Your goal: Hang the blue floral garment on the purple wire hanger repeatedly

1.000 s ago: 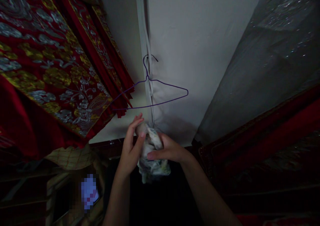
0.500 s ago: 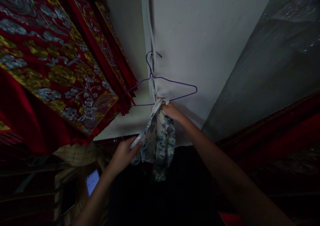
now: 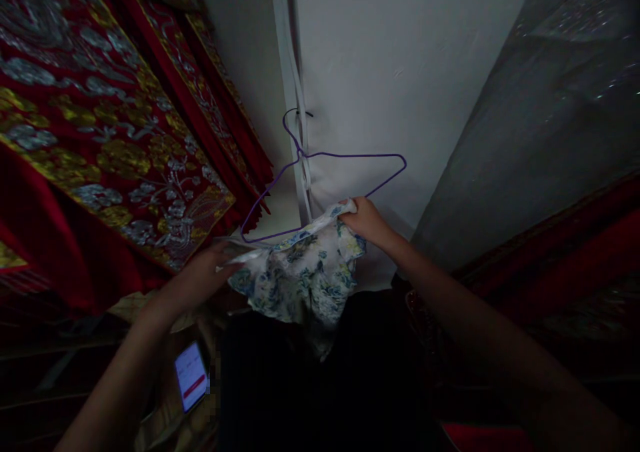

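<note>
Left hand (image 3: 203,272) and right hand (image 3: 369,223), fingers closed, are pinching floral cloth (image 3: 310,269), apparently keeping its edge spread by the hanger (image 3: 370,155)

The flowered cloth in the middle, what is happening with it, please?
A person's two bare hands hold the white, blue-patterned cloth spread between them. The left hand has one end of its upper edge, and the right hand has the other. Just above the cloth, a purple wire hanger hangs at the pale wall, with the lower part of it partly hidden by the cloth. A lit phone lies at the lower left.
</note>
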The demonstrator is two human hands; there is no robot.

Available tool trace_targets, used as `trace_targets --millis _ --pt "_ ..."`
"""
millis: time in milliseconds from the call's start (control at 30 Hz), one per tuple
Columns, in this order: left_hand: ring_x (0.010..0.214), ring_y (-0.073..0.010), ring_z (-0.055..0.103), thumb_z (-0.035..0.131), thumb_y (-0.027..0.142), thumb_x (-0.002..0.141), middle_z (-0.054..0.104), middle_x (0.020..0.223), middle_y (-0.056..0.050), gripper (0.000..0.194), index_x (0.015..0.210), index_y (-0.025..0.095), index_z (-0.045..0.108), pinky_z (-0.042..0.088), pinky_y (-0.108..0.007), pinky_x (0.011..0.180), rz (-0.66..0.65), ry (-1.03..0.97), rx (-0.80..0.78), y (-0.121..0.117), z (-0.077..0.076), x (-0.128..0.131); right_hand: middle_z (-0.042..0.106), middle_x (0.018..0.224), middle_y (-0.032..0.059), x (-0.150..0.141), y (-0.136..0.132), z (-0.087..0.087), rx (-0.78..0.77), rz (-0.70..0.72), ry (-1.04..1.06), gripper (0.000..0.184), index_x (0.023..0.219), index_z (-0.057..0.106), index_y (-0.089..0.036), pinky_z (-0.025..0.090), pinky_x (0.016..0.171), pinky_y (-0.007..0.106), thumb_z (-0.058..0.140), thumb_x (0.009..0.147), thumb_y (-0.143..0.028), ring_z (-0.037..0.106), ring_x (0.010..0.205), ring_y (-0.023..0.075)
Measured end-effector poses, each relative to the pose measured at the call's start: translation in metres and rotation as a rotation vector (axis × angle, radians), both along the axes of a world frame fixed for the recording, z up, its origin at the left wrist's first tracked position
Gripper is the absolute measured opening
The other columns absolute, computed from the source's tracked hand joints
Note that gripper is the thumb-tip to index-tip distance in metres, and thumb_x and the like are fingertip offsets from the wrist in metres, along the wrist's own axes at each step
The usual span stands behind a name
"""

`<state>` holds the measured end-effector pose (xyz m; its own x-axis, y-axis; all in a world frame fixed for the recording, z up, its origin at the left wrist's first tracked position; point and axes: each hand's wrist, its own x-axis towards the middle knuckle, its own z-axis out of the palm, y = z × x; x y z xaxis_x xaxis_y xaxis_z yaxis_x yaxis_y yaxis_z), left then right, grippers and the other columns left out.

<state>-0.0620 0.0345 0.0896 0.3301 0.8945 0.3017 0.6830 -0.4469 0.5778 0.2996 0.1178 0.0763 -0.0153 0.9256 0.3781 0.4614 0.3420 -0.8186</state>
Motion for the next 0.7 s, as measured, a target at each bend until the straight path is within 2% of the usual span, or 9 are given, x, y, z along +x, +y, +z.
trace_targets --millis 133,267,333,433,500,533,600,667,700 --pt "0.091 -0.0234 0.065 0.060 0.047 0.088 0.070 0.096 -0.009 0.032 0.076 0.020 0.072 0.052 -0.031 0.085 0.034 -0.075 0.175 0.021 0.017 0.004 0.057 0.053 -0.0015 -0.004 -0.004 0.002 -0.031 0.009 0.066 0.011 0.056 0.063 -0.016 0.034 0.052 0.024 0.063 0.065 -0.021 0.048 0.052 0.0119" --pt "0.075 -0.0182 0.058 0.061 0.041 0.089 0.064 0.081 -0.004 0.026 0.078 0.017 0.065 0.049 -0.028 0.073 0.067 -0.210 0.190 0.030 0.023 0.030 0.056 0.052 -0.0021 -0.013 -0.010 -0.006 -0.028 0.065 0.125 0.013 0.055 0.062 -0.017 0.034 0.052 0.024 0.059 0.067 -0.021 0.048 0.052 0.0118" --pt "0.074 -0.0166 0.058 0.063 0.037 0.088 0.064 0.084 -0.003 0.021 0.091 0.016 0.066 0.047 -0.026 0.070 0.089 -0.247 0.243 0.039 0.026 0.044 0.058 0.055 -0.0014 -0.019 -0.016 -0.010 -0.020 0.143 0.174 0.012 0.058 0.062 -0.017 0.039 0.055 0.025 0.056 0.068 -0.020 0.052 0.056 0.0134" --pt "0.083 -0.0174 0.062 0.064 0.033 0.087 0.070 0.099 -0.007 0.036 0.118 0.015 0.066 0.049 -0.025 0.074 0.057 -0.330 0.310 0.056 0.030 0.054 0.065 0.067 -0.0004 -0.020 -0.026 -0.014 0.063 0.206 0.185 0.015 0.073 0.068 -0.018 0.046 0.065 0.027 0.055 0.068 -0.016 0.059 0.068 0.0167" --pt "0.084 -0.0188 0.064 0.063 0.037 0.088 0.073 0.101 -0.009 0.041 0.121 0.014 0.068 0.050 -0.026 0.073 -0.002 -0.329 0.237 0.064 0.034 0.053 0.066 0.074 -0.0010 -0.010 -0.029 -0.014 0.155 0.108 0.148 0.036 0.101 0.072 -0.020 0.047 0.067 0.028 0.057 0.068 -0.014 0.060 0.070 0.0170" --pt "0.082 -0.0194 0.064 0.063 0.040 0.089 0.075 0.100 -0.010 0.042 0.121 0.013 0.070 0.051 -0.026 0.071 -0.015 -0.311 0.194 0.065 0.035 0.050 0.066 0.076 -0.0011 -0.001 -0.028 -0.014 0.203 0.024 0.136 0.051 0.119 0.068 -0.020 0.047 0.067 0.028 0.059 0.069 -0.013 0.059 0.068 0.0170" --pt "0.079 -0.0202 0.065 0.063 0.045 0.089 0.077 0.099 -0.010 0.045 0.119 0.013 0.074 0.051 -0.026 0.068 -0.003 -0.290 0.153 0.066 0.039 0.045 0.065 0.079 -0.0001 0.022 -0.019 -0.011 0.276 -0.150 0.150 0.080 0.147 0.046 -0.017 0.047 0.063 0.030 0.065 0.070 -0.014 0.058 0.064 0.0174" --pt "0.078 -0.0203 0.067 0.066 0.049 0.087 0.079 0.101 -0.010 0.048 0.118 0.014 0.076 0.052 -0.027 0.068 0.007 -0.297 0.136 0.065 0.045 0.040 0.068 0.085 0.0039 0.049 -0.004 -0.007 0.319 -0.261 0.161 0.097 0.157 0.030 -0.013 0.049 0.063 0.032 0.073 0.070 -0.019 0.060 0.066 0.0193" --pt "0.078 -0.0203 0.067 0.069 0.051 0.085 0.079 0.102 -0.010 0.049 0.117 0.015 0.077 0.053 -0.027 0.068 -0.003 -0.296 0.108 0.065 0.047 0.038 0.069 0.090 0.0068 0.063 0.004 -0.004 0.319 -0.275 0.139 0.099 0.157 0.030 -0.011 0.050 0.064 0.033 0.076 0.069 -0.023 0.063 0.070 0.0207"
